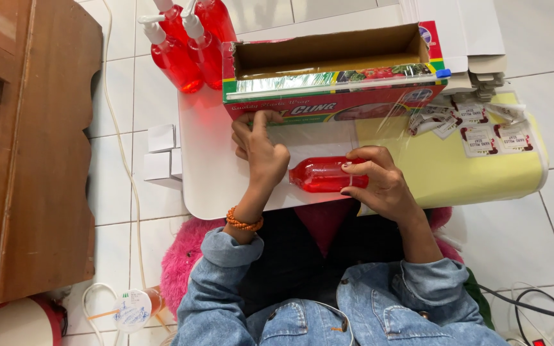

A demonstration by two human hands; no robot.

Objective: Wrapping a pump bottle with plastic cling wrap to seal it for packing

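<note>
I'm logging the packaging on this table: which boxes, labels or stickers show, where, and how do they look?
Cling film box: long open carton at the table's far edge, red, green and yellow.
Sticker labels: small white and red pieces, loose on the yellow mat, right.
Small white boxes: plain, on the floor, left.
</note>
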